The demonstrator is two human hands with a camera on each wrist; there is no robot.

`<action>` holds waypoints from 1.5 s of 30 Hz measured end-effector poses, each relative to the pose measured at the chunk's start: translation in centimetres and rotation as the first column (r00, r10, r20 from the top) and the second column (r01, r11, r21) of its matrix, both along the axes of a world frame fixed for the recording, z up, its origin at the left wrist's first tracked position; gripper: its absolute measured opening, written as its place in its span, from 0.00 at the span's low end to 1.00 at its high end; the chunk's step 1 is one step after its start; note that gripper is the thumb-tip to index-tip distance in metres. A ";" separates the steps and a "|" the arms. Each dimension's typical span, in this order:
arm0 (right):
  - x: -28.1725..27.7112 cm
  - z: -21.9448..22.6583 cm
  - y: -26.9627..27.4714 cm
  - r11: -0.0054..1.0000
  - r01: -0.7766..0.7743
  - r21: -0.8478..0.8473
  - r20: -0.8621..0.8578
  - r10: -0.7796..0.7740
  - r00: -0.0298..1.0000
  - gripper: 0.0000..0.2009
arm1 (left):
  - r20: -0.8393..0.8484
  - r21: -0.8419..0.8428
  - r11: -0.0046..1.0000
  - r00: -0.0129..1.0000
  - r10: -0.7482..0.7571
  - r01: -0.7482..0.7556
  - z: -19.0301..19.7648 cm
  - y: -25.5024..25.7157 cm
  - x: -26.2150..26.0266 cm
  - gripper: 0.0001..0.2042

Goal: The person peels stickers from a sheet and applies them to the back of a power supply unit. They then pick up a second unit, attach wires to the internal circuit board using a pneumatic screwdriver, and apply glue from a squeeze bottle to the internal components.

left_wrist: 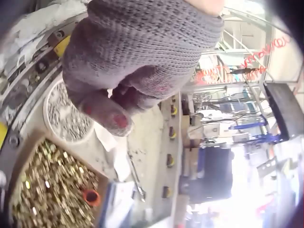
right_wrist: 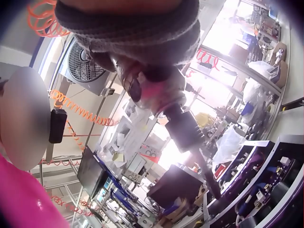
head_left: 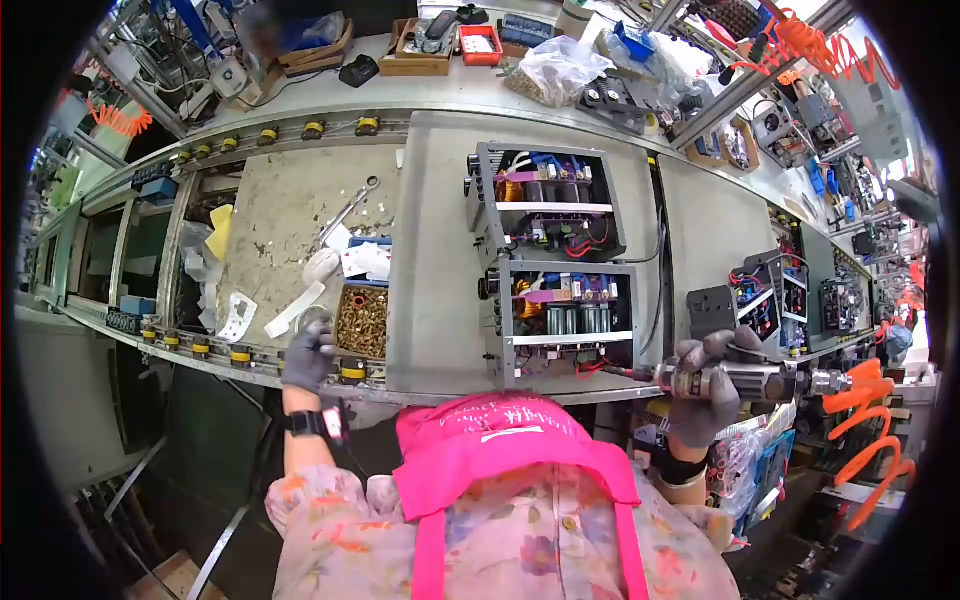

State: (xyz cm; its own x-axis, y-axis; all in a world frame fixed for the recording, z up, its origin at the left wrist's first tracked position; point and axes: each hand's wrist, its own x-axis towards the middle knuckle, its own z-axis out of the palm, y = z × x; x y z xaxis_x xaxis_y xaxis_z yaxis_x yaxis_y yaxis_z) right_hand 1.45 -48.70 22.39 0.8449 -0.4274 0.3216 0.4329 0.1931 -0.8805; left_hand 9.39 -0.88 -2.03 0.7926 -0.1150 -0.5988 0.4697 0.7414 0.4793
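My gloved left hand (head_left: 310, 352) is at the table's front edge, over a round dish (left_wrist: 69, 114) of small silver screws. Its fingers bend down toward the thumb; I cannot tell whether a small piece sits between them. Beside it stands a box of brass-coloured fasteners (head_left: 362, 322), with an orange ring (left_wrist: 91, 198) on top. My gloved right hand (head_left: 712, 385) grips a power screwdriver (head_left: 765, 382) fed by a coiled orange hose (head_left: 860, 430). In the head view its bit points left, toward the front corner of the lower open electronics unit (head_left: 570, 338).
A second open unit (head_left: 555, 208) stands behind the lower one. A wrench (head_left: 350, 212), white papers (head_left: 368, 262) and a yellow piece (head_left: 220, 232) lie to the left. Further units (head_left: 745, 305) stand on the right. Rollers (head_left: 312, 130) line the bench; boxes and bags fill the back shelf.
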 end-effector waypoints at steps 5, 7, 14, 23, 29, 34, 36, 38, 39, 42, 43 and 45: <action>1.7 0.0 3.1 0.985 -0.121 0.124 0.070 0.113 0.991 0.25 | 0.019 -0.106 0.940 0.946 -0.325 0.325 12.2 -16.0 -2.9 0.10; 2.4 -0.4 4.3 0.966 -0.228 0.123 0.129 0.212 0.969 0.25 | 0.072 -0.097 0.876 0.881 -0.467 0.472 13.6 -19.6 -3.7 0.11; 3.0 -1.4 6.6 0.870 -0.480 0.109 0.235 0.447 0.863 0.25 | -0.041 -0.116 0.839 0.842 -0.538 0.531 15.1 -23.8 -4.6 0.14; 2.5 -1.8 6.9 0.879 -0.473 0.060 0.191 0.455 0.870 0.26 | -0.031 -0.309 0.824 0.861 -0.508 0.475 14.1 -24.3 -5.5 0.15; 2.8 -2.3 6.6 0.885 -0.465 -0.019 0.197 0.459 0.866 0.25 | -0.057 -0.292 0.848 0.878 -0.476 0.441 15.0 -24.5 -5.3 0.16; 3.0 -2.7 6.5 0.849 -0.526 -0.039 0.200 0.523 0.829 0.26 | -0.086 -0.372 0.831 0.875 -0.476 0.415 14.4 -24.5 -5.3 0.11; 2.9 -2.9 6.7 0.863 -0.502 -0.051 0.183 0.502 0.845 0.26 | -0.094 -0.399 0.826 0.878 -0.469 0.398 14.4 -24.6 -5.2 0.11; 2.9 -2.9 6.9 0.864 -0.499 -0.070 0.175 0.503 0.846 0.26 | -0.097 -0.411 0.818 0.873 -0.477 0.401 14.3 -24.7 -5.1 0.11; 3.0 -3.0 6.8 0.860 -0.505 -0.071 0.170 0.509 0.844 0.26 | -0.088 -0.370 0.829 0.873 -0.480 0.419 14.1 -24.7 -5.2 0.11; 3.2 -3.4 6.9 0.853 -0.516 -0.083 0.156 0.523 0.838 0.27 | -0.062 -0.256 0.850 0.870 -0.490 0.461 13.3 -24.9 -5.2 0.12; 3.2 -3.5 6.9 0.853 -0.514 -0.092 0.150 0.522 0.839 0.27 | -0.052 -0.225 0.852 0.867 -0.495 0.473 13.2 -24.9 -5.2 0.13; 3.4 -3.6 7.0 0.848 -0.522 -0.097 0.151 0.531 0.834 0.27 | -0.038 -0.190 0.851 0.863 -0.505 0.489 13.0 -24.8 -5.0 0.14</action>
